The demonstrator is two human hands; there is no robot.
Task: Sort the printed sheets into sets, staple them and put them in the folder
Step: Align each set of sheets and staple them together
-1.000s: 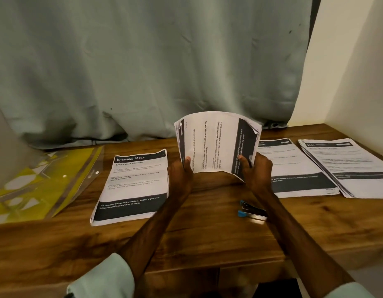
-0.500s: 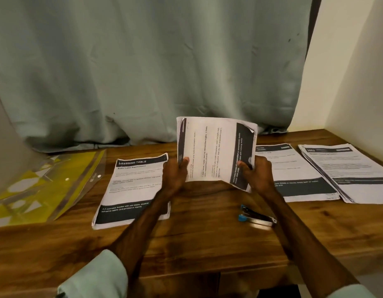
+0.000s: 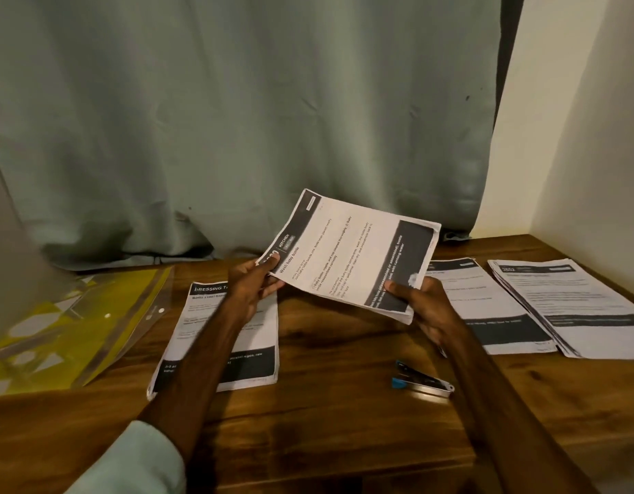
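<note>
A set of printed sheets (image 3: 347,251) with dark header bands is held above the wooden table (image 3: 326,415), tilted and turned sideways. My left hand (image 3: 253,285) pinches its header corner and my right hand (image 3: 420,301) grips the opposite end, thumb on top. On the table to the left lies another stack of sheets (image 3: 258,340), partly covered by my left forearm. Two more stacks lie to the right, one nearer (image 3: 486,308) and one at the far right (image 3: 572,304). A blue and silver stapler (image 3: 420,381) lies near my right forearm. The yellow clear folder (image 3: 84,315) lies at the far left.
A grey-green curtain (image 3: 237,119) hangs behind the table. A pale wall (image 3: 593,137) closes the right side. The table's front edge runs just below my forearms.
The held set has gone from standing upright on the table to lifted and tilted flatter, its header end swung up and left. Both hands rose with it.
</note>
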